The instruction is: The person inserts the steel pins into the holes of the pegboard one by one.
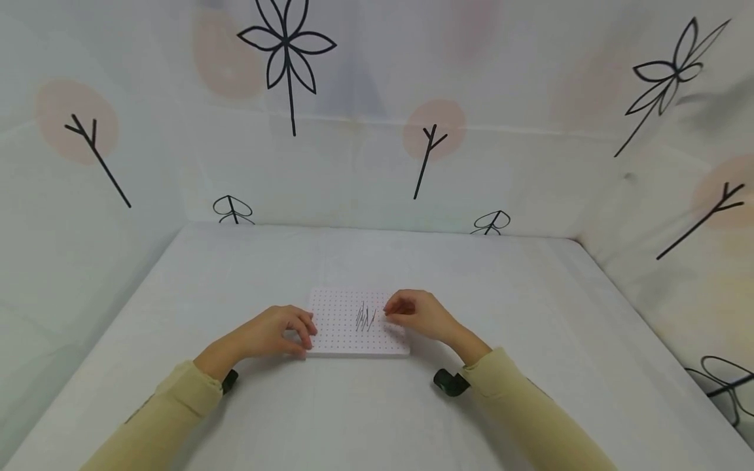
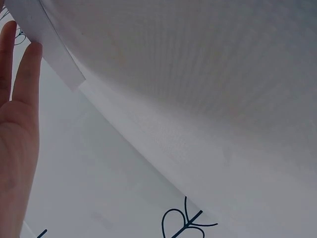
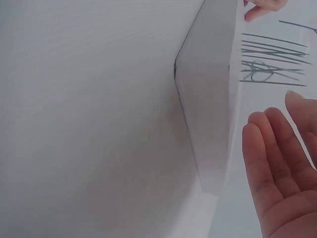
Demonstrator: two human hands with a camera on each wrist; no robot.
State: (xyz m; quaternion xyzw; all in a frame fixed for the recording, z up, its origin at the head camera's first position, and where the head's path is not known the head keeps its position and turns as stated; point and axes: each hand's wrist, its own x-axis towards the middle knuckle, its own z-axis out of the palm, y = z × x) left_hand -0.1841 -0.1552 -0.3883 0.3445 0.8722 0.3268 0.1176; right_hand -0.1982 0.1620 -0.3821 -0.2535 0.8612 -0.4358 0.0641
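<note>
A white board (image 1: 359, 347) with a grid of small holes lies on the table. Several thin dark pins (image 1: 365, 317) stand upright from it, right of its middle. In the right wrist view, a fine looped thread (image 3: 258, 72) shows among them. My left hand (image 1: 279, 332) rests at the board's left edge, fingertips on the edge and thumb near the front corner. Its extended fingers (image 2: 27, 74) reach the board's side in the left wrist view. My right hand (image 1: 423, 314) hovers over the board's right side, fingers loosely bent and thumb apart from them, close to the pins.
A white cloth covers the table (image 1: 377, 418). Patterned fabric walls (image 1: 365, 163) stand behind and at both sides. A dark wrist camera (image 1: 451, 383) sits under the right wrist, and another dark piece (image 1: 230, 381) shows by the left sleeve.
</note>
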